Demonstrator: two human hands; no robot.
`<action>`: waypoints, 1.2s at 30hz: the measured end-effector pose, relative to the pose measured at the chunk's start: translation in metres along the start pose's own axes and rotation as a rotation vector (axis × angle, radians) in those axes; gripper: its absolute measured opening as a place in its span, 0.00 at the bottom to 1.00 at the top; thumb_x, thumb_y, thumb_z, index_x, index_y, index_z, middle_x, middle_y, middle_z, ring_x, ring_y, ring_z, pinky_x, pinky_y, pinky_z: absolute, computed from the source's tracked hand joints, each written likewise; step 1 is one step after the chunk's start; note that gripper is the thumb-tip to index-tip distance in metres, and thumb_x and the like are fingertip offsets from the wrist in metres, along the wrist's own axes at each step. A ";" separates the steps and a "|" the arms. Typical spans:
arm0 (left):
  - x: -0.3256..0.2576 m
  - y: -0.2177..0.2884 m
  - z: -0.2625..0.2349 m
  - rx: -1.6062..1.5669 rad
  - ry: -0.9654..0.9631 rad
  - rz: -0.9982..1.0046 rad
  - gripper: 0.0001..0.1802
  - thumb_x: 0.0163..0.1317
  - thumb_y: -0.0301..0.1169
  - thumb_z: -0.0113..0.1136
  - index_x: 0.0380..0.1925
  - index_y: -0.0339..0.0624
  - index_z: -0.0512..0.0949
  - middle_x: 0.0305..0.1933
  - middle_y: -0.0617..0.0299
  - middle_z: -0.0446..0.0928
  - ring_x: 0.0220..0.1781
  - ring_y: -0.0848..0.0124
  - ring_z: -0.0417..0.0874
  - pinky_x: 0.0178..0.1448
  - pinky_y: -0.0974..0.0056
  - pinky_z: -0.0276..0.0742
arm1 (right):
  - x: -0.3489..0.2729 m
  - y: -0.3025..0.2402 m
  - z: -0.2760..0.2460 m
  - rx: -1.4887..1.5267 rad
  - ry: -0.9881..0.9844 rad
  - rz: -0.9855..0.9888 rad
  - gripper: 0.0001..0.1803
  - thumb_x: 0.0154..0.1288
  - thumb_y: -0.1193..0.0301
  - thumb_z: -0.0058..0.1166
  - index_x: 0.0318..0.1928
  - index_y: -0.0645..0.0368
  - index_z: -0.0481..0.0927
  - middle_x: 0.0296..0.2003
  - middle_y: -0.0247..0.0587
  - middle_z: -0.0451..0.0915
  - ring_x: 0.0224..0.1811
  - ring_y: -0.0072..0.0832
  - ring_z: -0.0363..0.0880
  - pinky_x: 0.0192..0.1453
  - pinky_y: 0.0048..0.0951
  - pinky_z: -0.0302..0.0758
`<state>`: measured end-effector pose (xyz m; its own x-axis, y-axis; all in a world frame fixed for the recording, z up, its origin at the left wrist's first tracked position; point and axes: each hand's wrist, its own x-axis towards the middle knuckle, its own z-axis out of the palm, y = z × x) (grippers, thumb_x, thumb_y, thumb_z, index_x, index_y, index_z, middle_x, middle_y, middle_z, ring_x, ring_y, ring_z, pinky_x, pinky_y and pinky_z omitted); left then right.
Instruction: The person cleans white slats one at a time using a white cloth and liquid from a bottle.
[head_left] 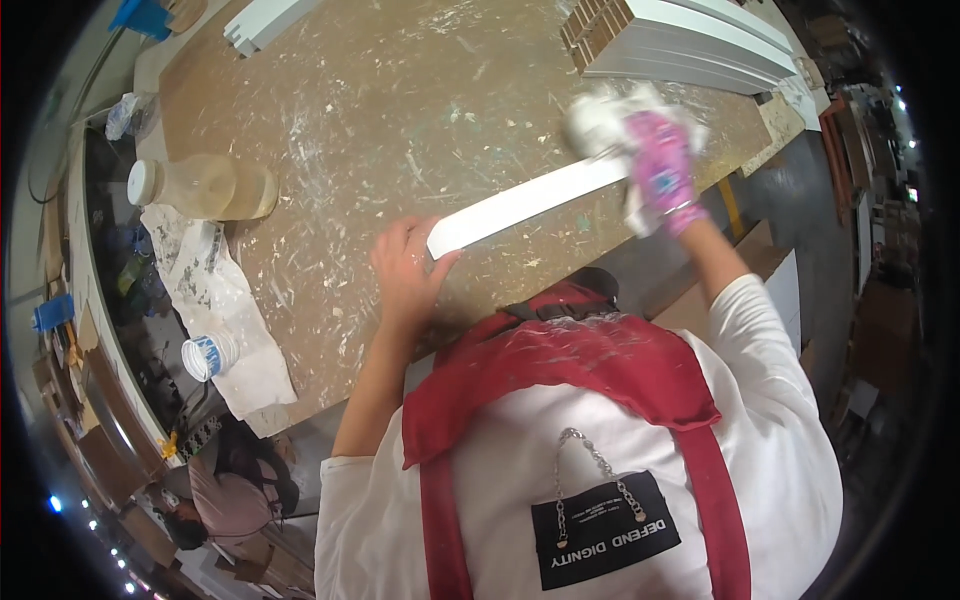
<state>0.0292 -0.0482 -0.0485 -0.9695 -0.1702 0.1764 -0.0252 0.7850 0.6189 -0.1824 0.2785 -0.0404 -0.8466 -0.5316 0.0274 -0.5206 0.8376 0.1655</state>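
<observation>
A long, narrow white board (pixel 530 208) lies aslant on the worktable, near its front edge. My bare left hand (pixel 405 265) grips the board's left end, with the thumb on the near side and the fingers on the far side. At the other end, my right hand (pixel 662 170) wears a pink glove and is smeared by motion. Bunched in it is a white rag (pixel 605 120), which covers the board's right end. Part of the rag hangs down beside the glove toward the table edge.
The brown worktable (pixel 350 130) is streaked with white. A stack of white boards (pixel 690 45) stands far right; another white piece (pixel 265 22) lies far left. At left are a plastic jug (pixel 205 187) of yellowish liquid, a stained cloth (pixel 235 330) and a small white-and-blue container (pixel 208 357). Another person (pixel 230 490) is at lower left.
</observation>
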 end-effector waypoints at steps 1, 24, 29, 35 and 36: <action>0.002 0.000 0.000 -0.003 0.002 0.007 0.25 0.47 0.34 0.69 0.47 0.43 0.77 0.50 0.56 0.72 0.53 0.55 0.69 0.57 0.56 0.62 | -0.007 0.040 -0.005 -0.033 0.106 0.124 0.24 0.62 0.68 0.46 0.59 0.62 0.71 0.55 0.49 0.74 0.58 0.40 0.71 0.65 0.40 0.64; 0.013 0.017 -0.013 -1.168 -0.374 -1.101 0.19 0.70 0.44 0.38 0.26 0.44 0.67 0.16 0.67 0.64 0.14 0.76 0.60 0.21 0.70 0.55 | -0.035 0.172 0.037 0.463 0.304 0.690 0.23 0.65 0.59 0.53 0.54 0.63 0.75 0.45 0.45 0.79 0.48 0.34 0.75 0.55 0.31 0.70; 0.017 0.024 -0.034 -1.046 -0.232 -1.087 0.21 0.71 0.46 0.37 0.31 0.41 0.71 0.15 0.64 0.67 0.14 0.75 0.62 0.22 0.69 0.56 | -0.060 0.161 0.011 1.121 0.461 0.586 0.20 0.67 0.67 0.49 0.56 0.61 0.74 0.53 0.47 0.75 0.53 0.32 0.74 0.58 0.29 0.68; 0.014 -0.017 -0.082 -1.044 -0.273 -0.890 0.22 0.71 0.44 0.39 0.37 0.36 0.74 0.20 0.59 0.74 0.18 0.74 0.71 0.23 0.70 0.65 | -0.051 0.079 -0.057 1.602 0.237 0.455 0.23 0.69 0.67 0.46 0.61 0.64 0.67 0.56 0.42 0.73 0.57 0.30 0.73 0.62 0.29 0.68; 0.012 -0.018 -0.086 -1.012 -0.247 -0.890 0.22 0.71 0.44 0.39 0.38 0.35 0.74 0.20 0.58 0.75 0.19 0.74 0.72 0.24 0.70 0.67 | -0.048 0.060 -0.071 1.806 0.183 0.484 0.25 0.70 0.65 0.46 0.62 0.66 0.66 0.57 0.41 0.73 0.57 0.28 0.74 0.62 0.29 0.69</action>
<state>0.0389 -0.1155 0.0082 -0.7402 -0.1905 -0.6448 -0.5723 -0.3248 0.7529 -0.1652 0.3448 0.0384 -0.9797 -0.1421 -0.1415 0.1510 -0.0583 -0.9868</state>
